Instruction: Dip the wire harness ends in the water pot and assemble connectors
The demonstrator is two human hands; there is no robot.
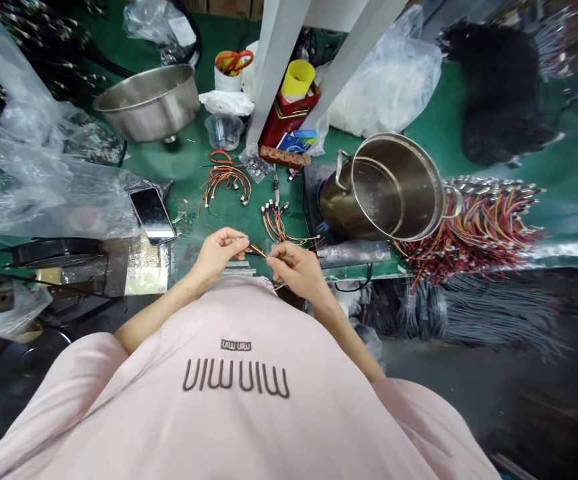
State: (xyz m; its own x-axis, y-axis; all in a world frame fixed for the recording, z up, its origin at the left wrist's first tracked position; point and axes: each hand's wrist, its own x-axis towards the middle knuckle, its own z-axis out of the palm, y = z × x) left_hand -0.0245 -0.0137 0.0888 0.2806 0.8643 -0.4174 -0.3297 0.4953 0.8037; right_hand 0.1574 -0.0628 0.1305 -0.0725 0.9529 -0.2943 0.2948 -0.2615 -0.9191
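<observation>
A: State the position of the wires (pixel 257 249).

B: The wires are stretched between the two hands, at the near edge of the green worktop (pixel 189 167) as viewed from above. Dark, yellow and red strands are visible. Take this point as the dial centre; 12 o'clock faces away from the person.

A: State the condition of the fingers.

B: Left hand (pixel 223 251), at 9 o'clock: thumb and forefinger pinched on one end of the wires. Right hand (pixel 296 265), between 3 and 4 o'clock: fingers pinched on the other end.

A: List the surrounding items.

B: At 1 o'clock, a small wire pile (pixel 273 223), near the right hand. At 11 o'clock, a loose cluster (pixel 229 173) of wires; farther out, a metal basin (pixel 153 110). Between 9 and 10 o'clock, a phone (pixel 153 215), lying flat. At 2 o'clock, a metal pot (pixel 337 208). At 3 o'clock, a large heap (pixel 469 233) of wires beside the pot.
</observation>
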